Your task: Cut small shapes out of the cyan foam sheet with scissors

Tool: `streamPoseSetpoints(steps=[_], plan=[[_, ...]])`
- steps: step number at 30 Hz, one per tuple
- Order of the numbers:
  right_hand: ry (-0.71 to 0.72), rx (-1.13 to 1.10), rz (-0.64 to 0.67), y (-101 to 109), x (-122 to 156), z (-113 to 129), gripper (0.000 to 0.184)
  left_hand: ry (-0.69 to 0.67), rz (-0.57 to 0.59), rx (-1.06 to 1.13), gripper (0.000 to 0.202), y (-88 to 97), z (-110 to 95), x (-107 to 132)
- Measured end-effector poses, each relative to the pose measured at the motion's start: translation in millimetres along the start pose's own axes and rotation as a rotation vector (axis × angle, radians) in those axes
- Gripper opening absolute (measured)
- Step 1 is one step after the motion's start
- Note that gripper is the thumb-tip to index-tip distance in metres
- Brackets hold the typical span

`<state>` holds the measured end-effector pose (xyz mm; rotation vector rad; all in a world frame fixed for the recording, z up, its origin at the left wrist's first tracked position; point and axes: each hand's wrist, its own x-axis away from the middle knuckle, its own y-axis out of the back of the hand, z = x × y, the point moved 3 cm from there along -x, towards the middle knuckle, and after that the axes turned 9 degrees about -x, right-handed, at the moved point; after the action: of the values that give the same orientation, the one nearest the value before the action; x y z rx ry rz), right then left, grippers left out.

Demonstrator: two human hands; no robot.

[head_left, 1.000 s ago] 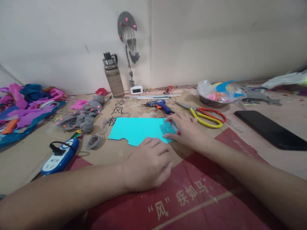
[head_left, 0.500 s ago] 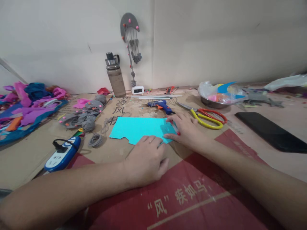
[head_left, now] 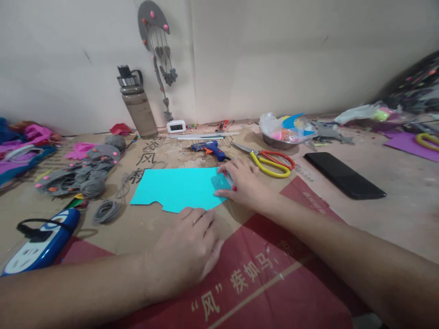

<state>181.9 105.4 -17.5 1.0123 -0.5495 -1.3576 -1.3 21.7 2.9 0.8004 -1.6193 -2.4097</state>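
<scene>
A turquoise foam sheet (head_left: 176, 187) lies flat on the cardboard-covered floor in front of me. My right hand (head_left: 245, 185) rests on the sheet's right edge, fingers closed round a pen with a red cap against a small clear template (head_left: 222, 183). My left hand (head_left: 187, 246) lies near the sheet's front edge, fingers loosely curled and flat on the cardboard, holding nothing that I can see.
Yellow-and-red scissors (head_left: 270, 161) and a blue glue gun (head_left: 210, 148) lie just behind the sheet. A black phone (head_left: 343, 174) is at right, a metal bowl (head_left: 281, 139) behind it. Grey felt pieces (head_left: 84, 176), a blue power strip (head_left: 43, 240) and a bottle (head_left: 137, 107) stand at left.
The view has swung right and down. My left hand has slid back off the sheet's front edge toward me. My right hand stays at the sheet's right edge.
</scene>
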Motion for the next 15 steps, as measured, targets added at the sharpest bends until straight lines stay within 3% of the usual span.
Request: streamPoseSetpoints(steps=[7, 15], plan=[[0.005, -0.006, 0.013, 0, -1, 0, 0.047, -0.018, -0.039, 0.012, 0.033, 2.4, 10, -9], [0.011, 0.002, 0.034, 2, 1, 0, 0.045, 0.133, 0.107, 0.119, 0.043, -22.3, 21, -7]])
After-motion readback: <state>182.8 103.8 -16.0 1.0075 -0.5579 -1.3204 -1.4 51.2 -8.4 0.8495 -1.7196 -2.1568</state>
